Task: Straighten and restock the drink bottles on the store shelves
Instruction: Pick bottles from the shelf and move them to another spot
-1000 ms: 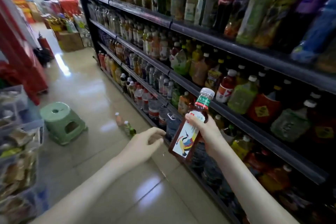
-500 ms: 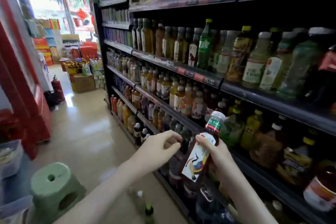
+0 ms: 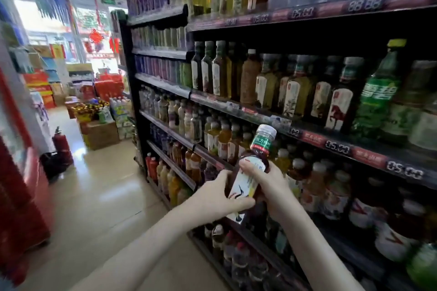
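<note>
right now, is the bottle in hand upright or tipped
Tipped: the bottle leans, cap up to the right, held by the left hand and right hand.

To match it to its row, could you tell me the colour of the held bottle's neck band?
Green, red-edged below; the neck band shows best in head view.

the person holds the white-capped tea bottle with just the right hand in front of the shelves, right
Not just the right: the head view shows the left hand also gripping the bottle, below the right hand. It is white-capped and held in front of the shelves.
</note>
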The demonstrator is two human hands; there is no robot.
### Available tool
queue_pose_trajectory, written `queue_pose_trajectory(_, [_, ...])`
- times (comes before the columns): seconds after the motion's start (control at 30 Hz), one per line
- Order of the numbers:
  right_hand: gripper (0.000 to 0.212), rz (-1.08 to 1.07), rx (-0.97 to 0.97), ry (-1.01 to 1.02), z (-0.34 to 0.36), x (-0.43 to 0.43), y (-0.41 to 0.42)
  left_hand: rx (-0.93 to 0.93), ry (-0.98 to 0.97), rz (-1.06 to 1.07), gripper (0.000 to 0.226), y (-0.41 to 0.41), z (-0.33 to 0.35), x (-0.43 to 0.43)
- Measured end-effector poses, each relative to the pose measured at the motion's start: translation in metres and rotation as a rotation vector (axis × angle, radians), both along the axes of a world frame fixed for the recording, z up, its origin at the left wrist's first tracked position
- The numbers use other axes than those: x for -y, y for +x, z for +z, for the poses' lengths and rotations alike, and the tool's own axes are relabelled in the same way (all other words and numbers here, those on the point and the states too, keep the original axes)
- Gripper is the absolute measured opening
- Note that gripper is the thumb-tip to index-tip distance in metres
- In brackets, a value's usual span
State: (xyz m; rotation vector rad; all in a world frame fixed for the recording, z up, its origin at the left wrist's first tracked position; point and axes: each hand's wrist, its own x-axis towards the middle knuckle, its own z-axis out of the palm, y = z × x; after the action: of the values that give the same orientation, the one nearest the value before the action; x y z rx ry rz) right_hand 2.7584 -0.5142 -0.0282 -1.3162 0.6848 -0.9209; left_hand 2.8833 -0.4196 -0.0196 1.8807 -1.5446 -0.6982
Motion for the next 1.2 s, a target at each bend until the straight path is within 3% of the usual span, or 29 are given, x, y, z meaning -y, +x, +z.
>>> queue_pose_trajectory(0.23, [0.046, -0.280, -0.006, -0.054, 0.025, 0.048, 0.088, 0.105, -0.079, -0.171, 0.062, 0.099, 0.024, 0.098])
queue_pose_trajectory(0.4, [0.056, -0.532, -0.277, -0.155, 0.048, 0.072, 0.081, 0.189, -0.283, -0.287, 0.061, 0.095, 0.029, 0.155])
queue_pose_trajectory(0.5, [0.053, -0.652, -0.345, -0.213, 0.048, 0.081, 0.067, 0.202, -0.354, -0.353, 0.058, 0.078, 0.020, 0.182])
queue_pose_trajectory(0.6, [0.049, -0.751, -0.319, -0.252, 0.043, 0.095, 0.056, 0.243, -0.416, -0.411, 0.072, 0.068, 0.017, 0.206])
queue_pose_trajectory(0.67, [0.048, -0.823, -0.290, -0.312, 0.049, 0.104, 0.054, 0.181, -0.485, -0.503, 0.075, 0.070, 0.027, 0.224])
queue_pose_trajectory(0.8, [0.047, -0.987, -0.282, -0.497, 0.067, 0.125, 0.052, 0.038, -0.525, -0.705, 0.059, 0.083, 0.051, 0.260])
queue_pose_trajectory(1.03, [0.060, -1.323, -0.344, -0.706, 0.090, 0.164, 0.031, 0.072, -0.645, -0.578, 0.050, 0.083, 0.073, 0.321])
queue_pose_trajectory(1.2, [0.069, -1.382, -0.516, -0.662, 0.100, 0.193, 0.030, 0.093, -0.627, -0.538, 0.060, 0.074, 0.083, 0.344])
